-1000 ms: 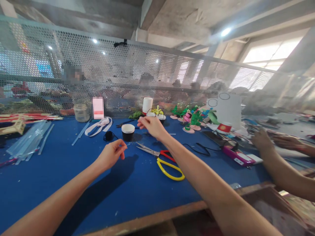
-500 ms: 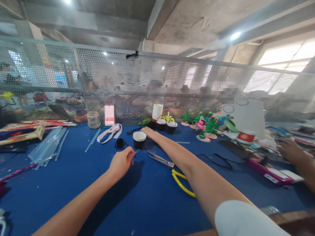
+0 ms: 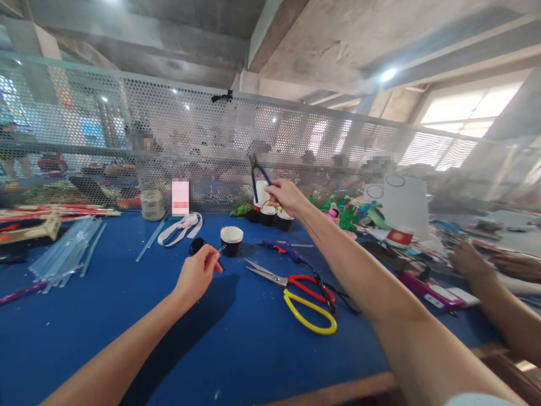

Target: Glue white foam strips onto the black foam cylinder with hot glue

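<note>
- Head view: the right hand (image 3: 286, 196) is reaching far across the blue table (image 3: 105, 316), raised above the surface, with its grip closed around the handles of a pair of pliers (image 3: 255, 176) — blue handles in the fist, dark jaws pointing up and slightly left.
- The pliers' long axis is running close to upright, tilted a little away from the hand.
- The left hand (image 3: 195, 275) is hovering nearer the body, its grip pinched narrow on a thin short piece of wire (image 3: 221, 248) that is sticking out up and to the right.
- The wire is lying below and to the left of the pliers, well apart from them; the right hand is the farther one out.
- A small black cup with a white rim (image 3: 231, 240) is standing just beyond the wire tip, between the two hands.
- Scissors with red and yellow handles (image 3: 296, 293) are lying flat on the table under the right forearm, blades pointing left.
- More small cups (image 3: 268, 215) are standing below the right hand, near the mesh screen (image 3: 127, 141).
- Another person's hand (image 3: 467, 260) is working at the right edge — apart from these two.
</note>
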Action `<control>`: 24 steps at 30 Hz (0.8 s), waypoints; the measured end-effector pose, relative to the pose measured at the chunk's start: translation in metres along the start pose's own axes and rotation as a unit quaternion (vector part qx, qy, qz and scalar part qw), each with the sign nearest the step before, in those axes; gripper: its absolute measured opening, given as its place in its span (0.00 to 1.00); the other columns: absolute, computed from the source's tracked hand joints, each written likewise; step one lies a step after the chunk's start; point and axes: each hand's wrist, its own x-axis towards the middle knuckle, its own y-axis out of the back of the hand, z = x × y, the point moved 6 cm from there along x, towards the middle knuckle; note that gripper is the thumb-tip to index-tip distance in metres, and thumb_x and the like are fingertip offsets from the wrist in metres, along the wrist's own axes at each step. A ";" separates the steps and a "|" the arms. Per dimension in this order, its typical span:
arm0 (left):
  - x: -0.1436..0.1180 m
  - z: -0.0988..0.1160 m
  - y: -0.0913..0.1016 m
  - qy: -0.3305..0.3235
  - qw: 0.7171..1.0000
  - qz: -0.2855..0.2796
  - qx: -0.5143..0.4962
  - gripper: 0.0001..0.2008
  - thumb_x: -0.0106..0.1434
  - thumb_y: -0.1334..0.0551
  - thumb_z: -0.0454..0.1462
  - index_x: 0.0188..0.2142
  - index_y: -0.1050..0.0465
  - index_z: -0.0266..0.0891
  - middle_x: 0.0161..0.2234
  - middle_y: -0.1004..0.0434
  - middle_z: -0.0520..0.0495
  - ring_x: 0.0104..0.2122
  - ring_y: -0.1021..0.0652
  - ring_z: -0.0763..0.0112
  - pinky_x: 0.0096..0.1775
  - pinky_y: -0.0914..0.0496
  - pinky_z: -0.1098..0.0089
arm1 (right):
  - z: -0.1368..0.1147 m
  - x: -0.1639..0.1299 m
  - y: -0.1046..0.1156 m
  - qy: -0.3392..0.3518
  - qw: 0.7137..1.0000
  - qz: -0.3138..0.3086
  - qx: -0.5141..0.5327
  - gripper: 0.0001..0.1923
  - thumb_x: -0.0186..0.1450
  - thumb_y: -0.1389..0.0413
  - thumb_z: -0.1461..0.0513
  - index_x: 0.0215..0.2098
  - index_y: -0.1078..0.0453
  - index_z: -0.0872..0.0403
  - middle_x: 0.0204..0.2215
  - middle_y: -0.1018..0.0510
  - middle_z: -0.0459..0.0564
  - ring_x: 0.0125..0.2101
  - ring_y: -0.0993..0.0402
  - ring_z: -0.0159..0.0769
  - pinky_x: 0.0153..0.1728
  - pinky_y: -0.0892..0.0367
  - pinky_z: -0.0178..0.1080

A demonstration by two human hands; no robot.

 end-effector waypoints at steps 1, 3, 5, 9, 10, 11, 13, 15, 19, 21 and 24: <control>0.000 0.002 0.002 -0.007 1.000 0.010 -0.025 0.09 0.57 0.49 0.42 0.27 0.36 0.40 0.21 0.25 0.52 0.17 0.33 0.75 0.22 0.42 0.75 | -0.005 -0.016 0.008 0.004 0.999 0.005 0.032 0.14 0.63 0.56 0.63 0.20 0.45 0.55 0.11 0.44 0.37 0.12 0.47 0.21 0.14 0.46 0.27; 0.000 0.008 0.003 -0.025 0.996 0.026 -0.077 0.10 0.57 0.48 0.42 0.27 0.35 0.39 0.23 0.25 0.51 0.18 0.34 0.75 0.23 0.42 0.75 | -0.012 -0.055 0.015 0.014 0.980 -0.005 0.196 0.15 0.61 0.51 0.58 0.19 0.44 0.55 0.11 0.42 0.38 0.12 0.44 0.22 0.13 0.46 0.28; -0.001 0.017 0.001 -0.034 0.991 0.029 -0.129 0.10 0.56 0.47 0.42 0.28 0.34 0.38 0.25 0.26 0.50 0.18 0.37 0.77 0.21 0.44 0.75 | -0.014 -0.094 0.014 -0.004 0.964 0.010 0.265 0.17 0.58 0.49 0.55 0.17 0.45 0.55 0.10 0.42 0.39 0.11 0.46 0.21 0.11 0.50 0.27; -0.011 0.033 -0.014 -0.007 0.976 -0.004 -0.217 0.10 0.56 0.46 0.43 0.27 0.36 0.37 0.22 0.30 0.53 0.16 0.44 0.81 0.18 0.49 0.77 | -0.019 -0.153 -0.020 -0.049 0.940 -0.072 0.329 0.20 0.57 0.49 0.53 0.14 0.47 0.54 0.08 0.49 0.35 0.08 0.56 0.18 0.09 0.59 0.27; -0.015 0.035 -0.019 0.009 0.973 -0.023 -0.229 0.10 0.56 0.46 0.42 0.26 0.37 0.37 0.21 0.31 0.53 0.16 0.44 0.81 0.18 0.49 0.77 | -0.019 -0.159 -0.029 -0.059 0.934 -0.083 0.343 0.19 0.57 0.49 0.53 0.15 0.46 0.55 0.09 0.47 0.35 0.09 0.55 0.18 0.09 0.58 0.26; -0.018 0.036 -0.023 0.030 0.969 -0.036 -0.244 0.10 0.56 0.46 0.43 0.25 0.39 0.38 0.19 0.31 0.54 0.15 0.44 0.81 0.18 0.49 0.77 | -0.019 -0.163 -0.036 -0.064 0.930 -0.088 0.352 0.19 0.57 0.49 0.53 0.16 0.45 0.55 0.10 0.45 0.36 0.09 0.53 0.18 0.10 0.57 0.27; -0.022 0.035 -0.028 0.064 0.959 -0.040 -0.274 0.10 0.56 0.46 0.43 0.25 0.41 0.39 0.18 0.30 0.54 0.15 0.42 0.80 0.18 0.48 0.77 | -0.016 -0.161 -0.047 -0.070 0.926 -0.075 0.363 0.18 0.56 0.48 0.52 0.17 0.44 0.56 0.13 0.42 0.37 0.11 0.49 0.19 0.11 0.53 0.27; -0.024 0.030 -0.025 0.087 0.956 0.002 -0.280 0.10 0.56 0.47 0.43 0.25 0.41 0.39 0.17 0.31 0.55 0.16 0.39 0.79 0.19 0.47 0.77 | -0.013 -0.154 -0.054 -0.072 0.919 -0.057 0.383 0.18 0.55 0.47 0.52 0.18 0.43 0.56 0.14 0.40 0.38 0.12 0.46 0.20 0.13 0.49 0.28; -0.024 0.026 -0.018 0.055 0.955 0.096 -0.273 0.09 0.57 0.47 0.41 0.24 0.40 0.39 0.15 0.37 0.58 0.18 0.37 0.78 0.22 0.44 0.77 | -0.010 -0.144 -0.070 -0.086 0.860 -0.052 0.500 0.13 0.50 0.41 0.56 0.21 0.39 0.56 0.16 0.35 0.40 0.17 0.39 0.24 0.20 0.40 0.30; -0.025 0.025 -0.021 0.050 0.952 0.105 -0.285 0.09 0.57 0.47 0.40 0.24 0.40 0.39 0.16 0.38 0.58 0.18 0.37 0.78 0.23 0.44 0.76 | -0.012 -0.145 -0.079 -0.098 0.817 -0.063 0.565 0.12 0.47 0.39 0.59 0.23 0.37 0.55 0.19 0.31 0.42 0.21 0.35 0.26 0.24 0.38 0.32; -0.027 0.023 -0.026 0.054 0.944 0.100 -0.308 0.08 0.57 0.46 0.41 0.25 0.40 0.39 0.16 0.38 0.59 0.18 0.37 0.78 0.23 0.43 0.76 | -0.021 -0.151 -0.088 -0.074 0.791 -0.106 0.598 0.10 0.47 0.40 0.61 0.27 0.34 0.54 0.26 0.27 0.46 0.27 0.32 0.32 0.27 0.36 0.35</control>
